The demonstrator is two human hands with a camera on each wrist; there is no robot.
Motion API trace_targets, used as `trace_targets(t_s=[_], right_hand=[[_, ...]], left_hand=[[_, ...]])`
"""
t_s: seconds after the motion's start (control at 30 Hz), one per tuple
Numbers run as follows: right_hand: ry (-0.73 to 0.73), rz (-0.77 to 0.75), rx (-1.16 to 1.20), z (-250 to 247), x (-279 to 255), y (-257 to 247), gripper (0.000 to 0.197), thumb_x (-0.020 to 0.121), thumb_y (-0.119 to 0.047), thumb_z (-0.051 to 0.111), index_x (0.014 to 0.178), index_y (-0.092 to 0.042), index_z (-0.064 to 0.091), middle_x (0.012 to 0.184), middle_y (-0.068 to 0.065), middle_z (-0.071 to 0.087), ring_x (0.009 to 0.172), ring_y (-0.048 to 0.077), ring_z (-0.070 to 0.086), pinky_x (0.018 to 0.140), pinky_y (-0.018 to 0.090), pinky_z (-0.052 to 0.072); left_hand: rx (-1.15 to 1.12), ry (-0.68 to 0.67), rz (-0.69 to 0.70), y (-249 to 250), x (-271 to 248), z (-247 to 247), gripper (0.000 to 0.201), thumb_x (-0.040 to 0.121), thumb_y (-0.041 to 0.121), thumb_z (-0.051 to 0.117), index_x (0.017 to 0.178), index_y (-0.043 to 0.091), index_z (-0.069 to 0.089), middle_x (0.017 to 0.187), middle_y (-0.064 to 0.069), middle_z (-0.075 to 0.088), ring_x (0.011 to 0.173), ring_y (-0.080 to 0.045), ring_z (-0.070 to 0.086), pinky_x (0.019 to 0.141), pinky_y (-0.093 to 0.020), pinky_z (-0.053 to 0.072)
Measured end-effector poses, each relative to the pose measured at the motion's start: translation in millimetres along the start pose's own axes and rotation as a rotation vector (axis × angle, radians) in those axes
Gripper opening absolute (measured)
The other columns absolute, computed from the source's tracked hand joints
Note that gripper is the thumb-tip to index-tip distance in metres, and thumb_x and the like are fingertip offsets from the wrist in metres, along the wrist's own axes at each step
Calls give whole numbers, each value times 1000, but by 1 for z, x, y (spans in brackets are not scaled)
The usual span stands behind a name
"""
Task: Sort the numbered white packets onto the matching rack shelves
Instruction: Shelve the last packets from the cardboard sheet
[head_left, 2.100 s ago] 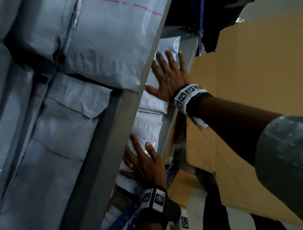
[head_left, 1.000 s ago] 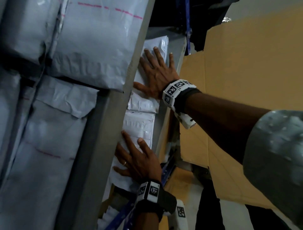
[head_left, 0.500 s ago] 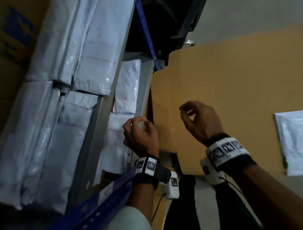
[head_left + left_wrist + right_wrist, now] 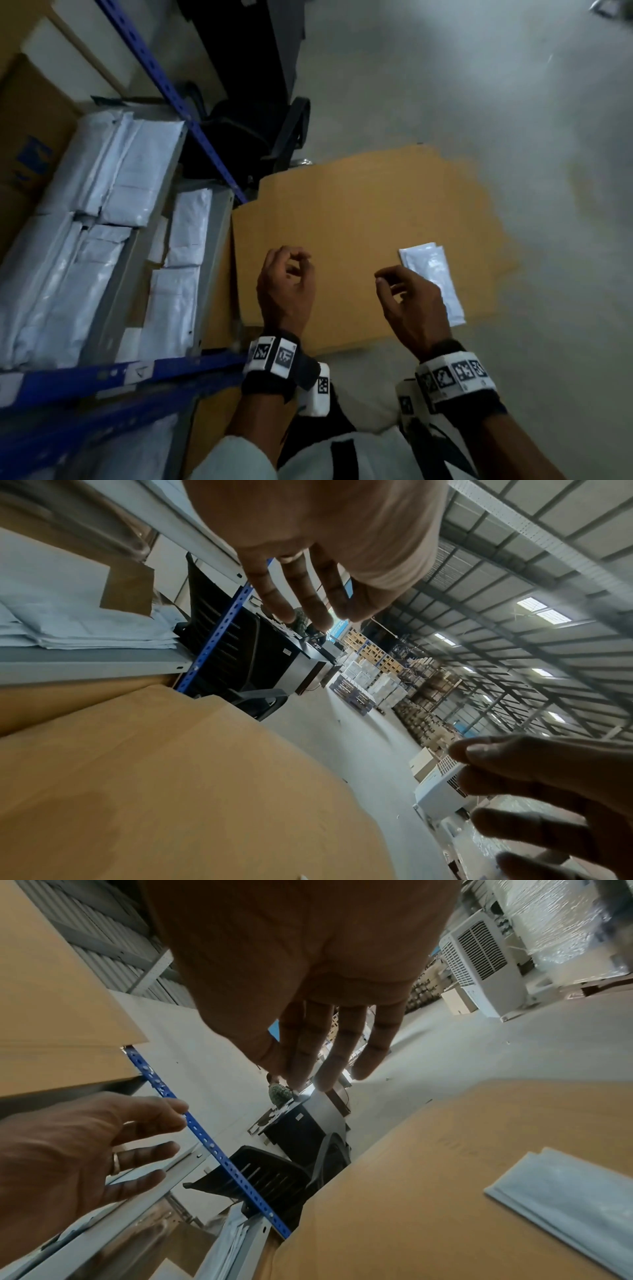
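A white packet (image 4: pixel 432 280) lies on a flat sheet of brown cardboard (image 4: pixel 359 219) on the floor; the right wrist view shows the packet (image 4: pixel 568 1202) at lower right. My right hand (image 4: pixel 407 301) hovers just left of it, fingers loosely curled, holding nothing. My left hand (image 4: pixel 286 287) hangs over the cardboard's left part, also empty with relaxed fingers. Several white packets (image 4: pixel 185 236) lie stacked on the grey shelves of the blue-framed rack (image 4: pixel 202 137) at the left.
A black chair (image 4: pixel 253 137) stands behind the rack's blue upright. Brown cartons (image 4: pixel 30 113) sit on the rack at far left. Grey concrete floor (image 4: pixel 479 85) spreads beyond the cardboard. A white cooler unit (image 4: pixel 479 964) stands far off.
Both hands have left the shelved packets and pulled back over the cardboard. The view has swung from the rack down to the floor, bringing the loose packet into sight.
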State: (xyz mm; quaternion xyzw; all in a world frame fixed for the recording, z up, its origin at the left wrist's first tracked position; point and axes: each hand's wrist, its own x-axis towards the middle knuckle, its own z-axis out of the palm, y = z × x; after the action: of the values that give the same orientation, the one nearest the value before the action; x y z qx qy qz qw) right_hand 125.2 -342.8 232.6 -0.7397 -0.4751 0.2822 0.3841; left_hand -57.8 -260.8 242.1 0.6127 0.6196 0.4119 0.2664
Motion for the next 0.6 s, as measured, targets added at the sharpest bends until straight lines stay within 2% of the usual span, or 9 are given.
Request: trace_targets(t_s=[0.07, 0.2, 0.3, 0.4, 0.6], right_hand=[[-5, -9, -19, -34, -11, 15, 6, 94, -26, 67, 96, -30, 71, 86, -18, 70, 75, -2, 65, 67, 34, 57], [-5, -15, -37, -101, -18, 51, 5, 93, -29, 67, 94, -33, 71, 85, -19, 71, 73, -2, 67, 66, 33, 57], [18, -9, -39, -142, -18, 73, 6, 92, -27, 67, 92, -33, 70, 86, -18, 72, 72, -2, 66, 63, 29, 54], [53, 6, -24, -174, -22, 88, 7, 92, -25, 67, 90, -32, 70, 86, -19, 72, 72, -2, 66, 61, 24, 51], [106, 137, 23, -200, -27, 121, 5, 91, -29, 68, 89, -34, 69, 84, -22, 70, 72, -5, 65, 65, 29, 55]], left_hand=[[-1, 12, -12, 23, -25, 13, 13, 85, 9, 64, 88, 21, 68, 96, 10, 63, 74, -2, 60, 58, -13, 45], [-18, 38, -77, 62, -77, 47, 15, 85, 12, 66, 87, 26, 67, 95, 13, 64, 72, -4, 60, 57, -26, 51], [-1, 15, -97, 84, -106, 71, 16, 85, 12, 67, 85, 28, 67, 94, 16, 64, 71, -2, 60, 57, -27, 52], [18, -6, -104, 102, -121, 87, 16, 85, 13, 67, 85, 29, 67, 94, 16, 64, 70, 0, 60, 59, -31, 55], [93, -92, -68, 117, -124, 115, 16, 86, 16, 69, 86, 31, 66, 95, 17, 64, 69, -2, 61, 60, -36, 57]])
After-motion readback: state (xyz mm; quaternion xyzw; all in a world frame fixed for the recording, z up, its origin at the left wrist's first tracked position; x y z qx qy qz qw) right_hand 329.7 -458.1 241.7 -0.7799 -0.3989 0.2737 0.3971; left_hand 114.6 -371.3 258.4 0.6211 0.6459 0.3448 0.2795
